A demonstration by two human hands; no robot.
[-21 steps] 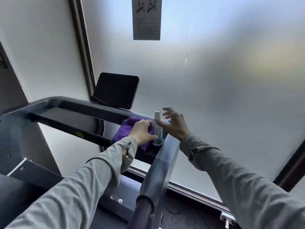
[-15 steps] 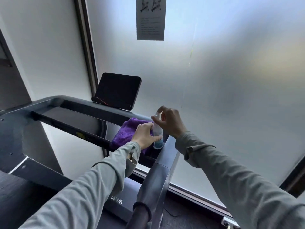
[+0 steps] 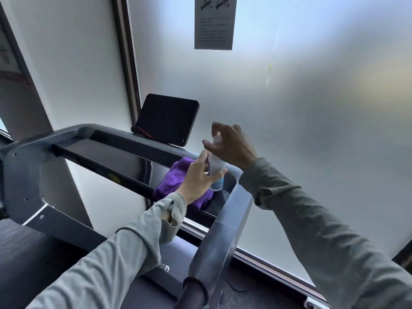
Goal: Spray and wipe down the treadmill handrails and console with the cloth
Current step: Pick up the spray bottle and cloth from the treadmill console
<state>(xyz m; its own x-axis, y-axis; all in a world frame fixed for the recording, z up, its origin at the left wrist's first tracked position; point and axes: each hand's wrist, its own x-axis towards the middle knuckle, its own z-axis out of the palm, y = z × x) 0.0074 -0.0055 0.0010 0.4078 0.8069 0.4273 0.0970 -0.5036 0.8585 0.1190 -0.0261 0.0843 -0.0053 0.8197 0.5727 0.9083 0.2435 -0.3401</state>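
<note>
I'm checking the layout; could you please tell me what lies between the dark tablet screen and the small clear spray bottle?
In the head view, only bare grey treadmill console top separates the dark tablet screen from the small clear spray bottle.

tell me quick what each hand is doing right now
Left hand: fingers curled round the spray bottle, holding its body.
Right hand: pinching the bottle's cap at the top.
</note>
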